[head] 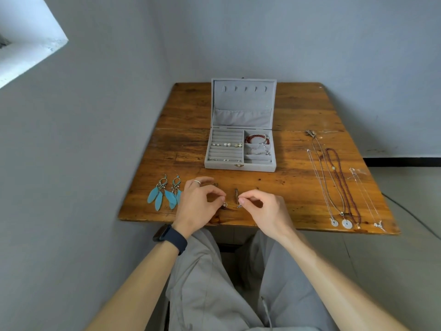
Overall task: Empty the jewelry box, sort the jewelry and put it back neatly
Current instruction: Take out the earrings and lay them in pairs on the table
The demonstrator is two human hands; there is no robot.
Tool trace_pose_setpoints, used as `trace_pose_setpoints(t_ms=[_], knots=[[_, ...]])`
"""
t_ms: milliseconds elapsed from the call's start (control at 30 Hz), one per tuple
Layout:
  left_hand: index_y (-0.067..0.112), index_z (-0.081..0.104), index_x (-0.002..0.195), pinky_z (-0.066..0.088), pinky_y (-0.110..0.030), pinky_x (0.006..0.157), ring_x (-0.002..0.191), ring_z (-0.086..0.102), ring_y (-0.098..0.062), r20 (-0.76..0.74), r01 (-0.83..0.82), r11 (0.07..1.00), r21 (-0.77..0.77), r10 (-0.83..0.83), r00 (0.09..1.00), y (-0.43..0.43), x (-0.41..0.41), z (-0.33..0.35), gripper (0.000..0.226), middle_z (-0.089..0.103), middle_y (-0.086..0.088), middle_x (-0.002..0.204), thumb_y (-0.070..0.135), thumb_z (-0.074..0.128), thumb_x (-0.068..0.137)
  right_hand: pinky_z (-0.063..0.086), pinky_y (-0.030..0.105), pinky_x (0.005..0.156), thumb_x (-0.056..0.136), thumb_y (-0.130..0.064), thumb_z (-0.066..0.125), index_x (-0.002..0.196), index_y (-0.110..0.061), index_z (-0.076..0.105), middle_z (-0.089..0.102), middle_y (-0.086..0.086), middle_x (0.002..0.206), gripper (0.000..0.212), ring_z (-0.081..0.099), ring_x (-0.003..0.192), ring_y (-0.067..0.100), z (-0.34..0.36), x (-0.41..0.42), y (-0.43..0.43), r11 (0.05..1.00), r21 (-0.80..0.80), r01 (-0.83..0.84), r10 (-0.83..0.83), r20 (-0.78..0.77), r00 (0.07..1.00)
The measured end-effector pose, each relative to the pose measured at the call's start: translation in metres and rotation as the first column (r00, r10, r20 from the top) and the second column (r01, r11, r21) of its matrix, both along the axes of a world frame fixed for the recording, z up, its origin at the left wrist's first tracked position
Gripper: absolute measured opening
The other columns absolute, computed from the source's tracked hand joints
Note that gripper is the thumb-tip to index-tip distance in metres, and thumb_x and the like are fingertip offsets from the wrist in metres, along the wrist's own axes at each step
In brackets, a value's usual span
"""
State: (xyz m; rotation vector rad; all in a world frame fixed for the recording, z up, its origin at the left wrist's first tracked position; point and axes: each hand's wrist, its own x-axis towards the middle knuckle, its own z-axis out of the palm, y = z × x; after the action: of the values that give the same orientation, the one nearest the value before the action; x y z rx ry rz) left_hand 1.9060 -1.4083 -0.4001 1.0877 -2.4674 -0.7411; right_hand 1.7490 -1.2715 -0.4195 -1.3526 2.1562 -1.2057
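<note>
The grey jewelry box [240, 166] stands open mid-table, lid upright. Small stud earrings [226, 144] sit in its left ring rolls. A red bead bracelet [257, 138] and a silver chain lie in its right compartments. Near the table's front edge my left hand [198, 206] pinches a small earring [224, 204] at its fingertips. My right hand [262, 209] pinches a second small earring [239, 206]. The two hands are close together, just above the wood. A small brown piece [236, 195] lies between them.
Two turquoise feather earrings [164, 194] lie left of my left hand. Several necklaces [338, 185] are laid out in lines on the wooden table's [298, 111] right side, pendants toward the front edge. Walls close in at the left and back.
</note>
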Motion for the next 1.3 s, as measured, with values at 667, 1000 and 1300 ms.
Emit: trace_pose_setpoints(t_ms=[667, 1000, 1300], knots=[[0.049, 0.071, 0.091, 0.032, -0.046, 0.103, 0.131, 0.034, -0.015, 0.074, -0.064, 0.998, 0.022, 0.062, 0.995, -0.028, -0.036, -0.008, 0.007, 0.052, 0.012, 0.136, 0.05, 0.07, 0.084, 0.039, 0.022, 0.06, 0.094, -0.046, 0.061, 0.105, -0.039, 0.074, 0.069, -0.014, 0.102, 0.019, 0.06, 0.093, 0.009, -0.006, -0.014, -0.046, 0.987, 0.079, 0.137, -0.115, -0.233, 0.966], [0.047, 0.072, 0.097, 0.03, -0.045, 0.104, 0.13, 0.036, -0.016, 0.077, -0.062, 0.998, 0.021, 0.06, 0.995, -0.03, -0.04, -0.008, 0.012, 0.053, 0.011, 0.135, 0.049, 0.068, 0.087, 0.031, 0.011, 0.054, 0.093, -0.048, 0.061, 0.11, -0.038, 0.074, 0.07, -0.016, 0.104, 0.024, 0.064, 0.088, 0.004, -0.002, -0.016, -0.053, 0.984, 0.065, 0.163, -0.142, -0.249, 0.958], [0.043, 0.071, 0.102, 0.034, -0.039, 0.104, 0.13, 0.039, -0.016, 0.017, -0.052, 0.998, 0.02, 0.052, 0.998, -0.024, -0.029, -0.01, 0.014, 0.055, 0.01, 0.133, 0.043, 0.069, 0.088, 0.048, 0.018, 0.07, 0.091, -0.027, 0.069, 0.107, -0.024, 0.076, 0.064, -0.011, 0.095, 0.018, 0.055, 0.078, 0.001, -0.012, -0.013, -0.029, 0.987, -0.002, 0.159, -0.157, -0.187, 0.97]])
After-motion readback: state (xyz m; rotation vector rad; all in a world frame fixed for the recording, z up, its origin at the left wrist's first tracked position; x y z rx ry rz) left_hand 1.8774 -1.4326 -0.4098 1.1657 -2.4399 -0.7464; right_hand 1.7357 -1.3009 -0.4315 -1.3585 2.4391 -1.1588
